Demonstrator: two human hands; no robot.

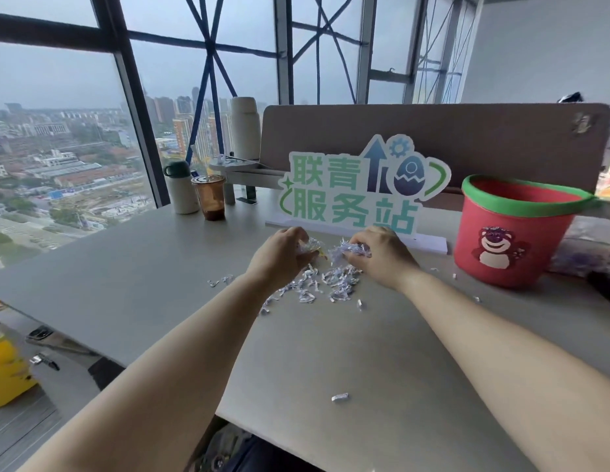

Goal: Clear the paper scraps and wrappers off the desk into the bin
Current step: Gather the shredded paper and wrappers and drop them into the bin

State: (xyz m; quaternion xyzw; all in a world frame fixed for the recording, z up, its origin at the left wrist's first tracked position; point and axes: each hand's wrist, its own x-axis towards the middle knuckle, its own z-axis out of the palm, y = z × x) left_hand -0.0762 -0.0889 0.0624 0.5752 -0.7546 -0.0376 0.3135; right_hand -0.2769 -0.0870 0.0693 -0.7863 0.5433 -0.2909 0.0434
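Observation:
A heap of white shredded paper scraps (pixel 325 284) lies in the middle of the grey desk (pixel 133 287). My left hand (pixel 283 253) grips a wad of scraps, with a bit of yellow wrapper showing under its fingers. My right hand (pixel 378 255) grips another bunch of shreds (pixel 352 250) just above the heap. The red bin (pixel 511 233) with a green rim and a bear picture stands on the desk to the right of my right hand. Stray scraps lie at the left (pixel 219 281), near the bin (pixel 454 276) and close to me (pixel 340 397).
A green and white cut-out sign (pixel 358 189) stands right behind my hands, before a grey partition (pixel 467 137). A white flask (pixel 182 189) and a brown plastic cup (pixel 209 197) stand at the back left. A yellow object (pixel 7 369) sits below the desk's left edge.

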